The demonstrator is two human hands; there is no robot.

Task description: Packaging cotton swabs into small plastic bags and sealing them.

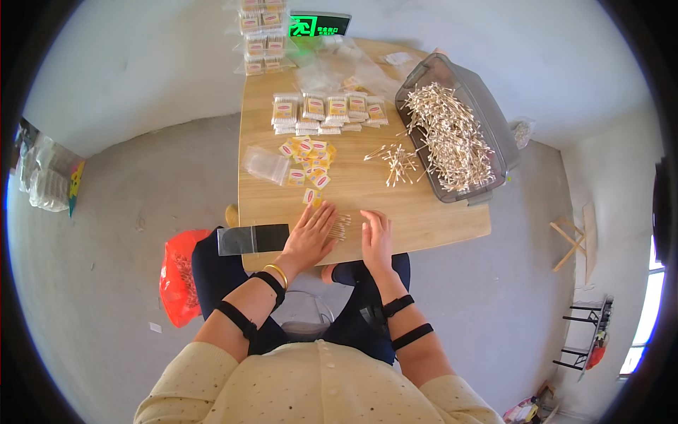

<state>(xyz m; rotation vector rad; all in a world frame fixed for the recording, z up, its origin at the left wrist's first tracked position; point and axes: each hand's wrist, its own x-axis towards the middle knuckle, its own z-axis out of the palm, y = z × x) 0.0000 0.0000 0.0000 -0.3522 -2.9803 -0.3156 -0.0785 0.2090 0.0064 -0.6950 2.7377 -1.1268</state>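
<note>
Head view, clock centred on the small batch of swabs (342,227), 12 pointing away from you. That batch lies on the table (438,220) near its close edge, sticks roughly side by side, partly under your left hand.

Your left hand (309,233), at 9, is laid flat over the batch's left part; fingers straight and nearly together, tips toward 1. The palm hides what's beneath, so can't tell how much it covers. Your right hand (377,239), at 3, stands just beside the batch, a gap between; fingers together and slightly bent, thumb off them, nothing seen in the grip.

Around you: yellow-and-white cards (311,166) scattered at 11, nearest one by your left fingertips. Clear bags (265,166) stacked at 10, just beside the cards. Black-and-clear sleeve (254,239) at 9, past your left hand, hanging over the table edge.

Filled swab packs (330,109) piled in a row at 12; taller stack of packs (265,42) at 11, far end. Loose swabs (397,164) fanned between 1 and 2, next to the grey bin (492,102) at 2, tilted and heaped with more. Red bag (182,275) on the floor, 8 to 9.
</note>
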